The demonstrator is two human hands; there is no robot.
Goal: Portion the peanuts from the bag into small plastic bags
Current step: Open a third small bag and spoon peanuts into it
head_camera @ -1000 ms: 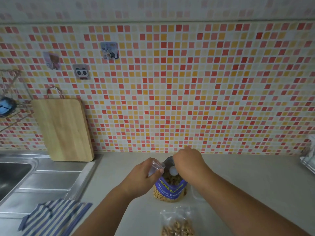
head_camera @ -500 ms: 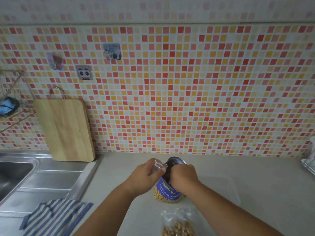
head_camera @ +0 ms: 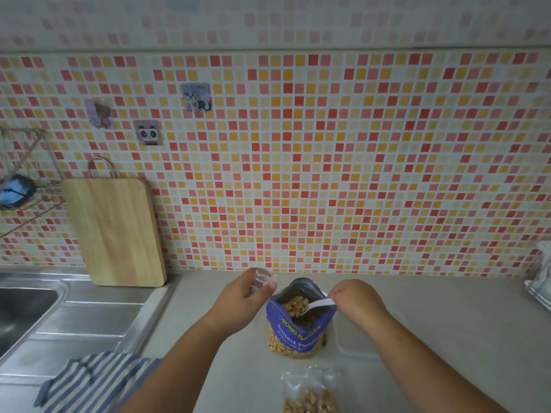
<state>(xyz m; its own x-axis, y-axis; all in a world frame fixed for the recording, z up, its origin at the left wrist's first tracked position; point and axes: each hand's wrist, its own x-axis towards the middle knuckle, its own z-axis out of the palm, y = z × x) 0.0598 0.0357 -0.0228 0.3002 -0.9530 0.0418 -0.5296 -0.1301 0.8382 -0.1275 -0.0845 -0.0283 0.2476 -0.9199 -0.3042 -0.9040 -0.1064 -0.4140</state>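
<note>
white spoon [head_camera: 317,304], pinched by the curled fingers of the right hand [head_camera: 354,302], holds peanuts [head_camera: 293,305] in the open top of the blue bag [head_camera: 298,335]. the left hand [head_camera: 238,299] pinches a clear bag [head_camera: 262,280] just beside it. the blue bag stands on the counter [head_camera: 447,338]. a full bag [head_camera: 310,394] lies nearer the person.
</note>
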